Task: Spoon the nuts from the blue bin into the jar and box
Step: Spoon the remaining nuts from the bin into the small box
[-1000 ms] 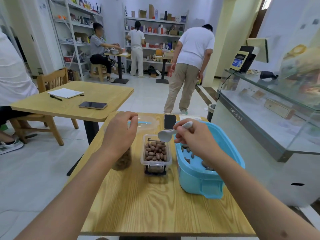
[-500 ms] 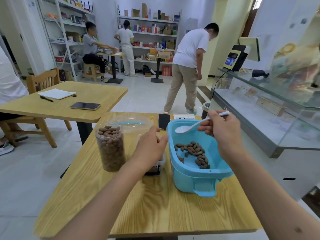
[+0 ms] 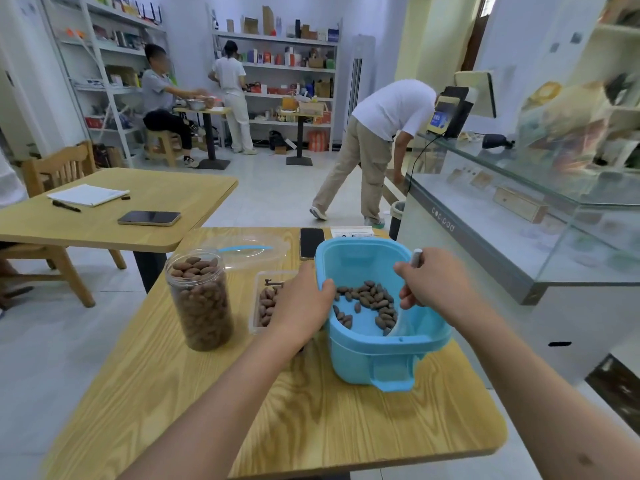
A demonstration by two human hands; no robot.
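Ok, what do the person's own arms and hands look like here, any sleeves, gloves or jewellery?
Both forearms are bare up to the frame edge: no sleeves in view. The left hand and right hand wear no gloves, and no rings or watch show.

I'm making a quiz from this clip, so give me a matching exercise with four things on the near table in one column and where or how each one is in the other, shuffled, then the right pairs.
Things:
1. jar
2. box
3. blue bin
4. spoon

States:
A. gripped at its rim by the left hand
B. stands left of the box, nearly full of nuts
C. held in the right hand, dipped into the bin
D. clear, partly hidden behind the left hand

Pairs: 1-B, 2-D, 3-A, 4-C
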